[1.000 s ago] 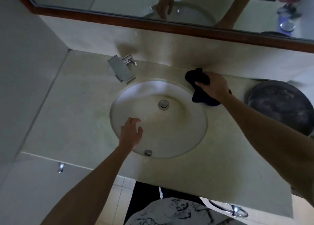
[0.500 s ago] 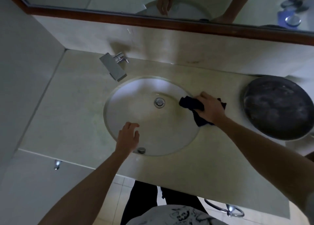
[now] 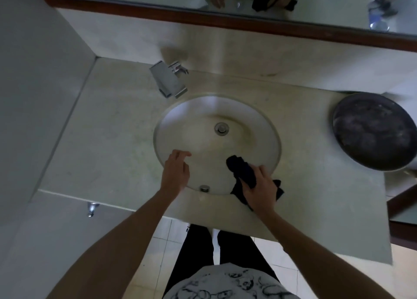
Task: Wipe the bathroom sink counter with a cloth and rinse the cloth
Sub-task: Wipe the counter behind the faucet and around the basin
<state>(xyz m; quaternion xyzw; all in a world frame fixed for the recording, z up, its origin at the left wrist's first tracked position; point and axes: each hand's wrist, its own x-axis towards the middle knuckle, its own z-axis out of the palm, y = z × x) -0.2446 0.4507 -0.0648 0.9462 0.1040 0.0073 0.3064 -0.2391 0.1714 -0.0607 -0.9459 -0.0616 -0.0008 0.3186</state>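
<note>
in the head view we see the right hand (image 3: 259, 187) gripping the dark cloth (image 3: 244, 174), fingers curled round it, at the near right rim of the sink (image 3: 274, 140); part of the cloth lies over the basin edge and part trails onto the bench (image 3: 108, 140). the left hand (image 3: 176, 173) hangs over the near left of the basin, fingers loosely bent, holding nothing. open bench runs to the left of the sink as far as the side wall, and a narrower strip lies along the near edge. on the far right a dark round pan (image 3: 372, 131) takes up that end, well apart from the cloth. the faucet (image 3: 168, 78) stands at the far left rim of the sink. the drain (image 3: 221, 128) sits mid-basin.
</note>
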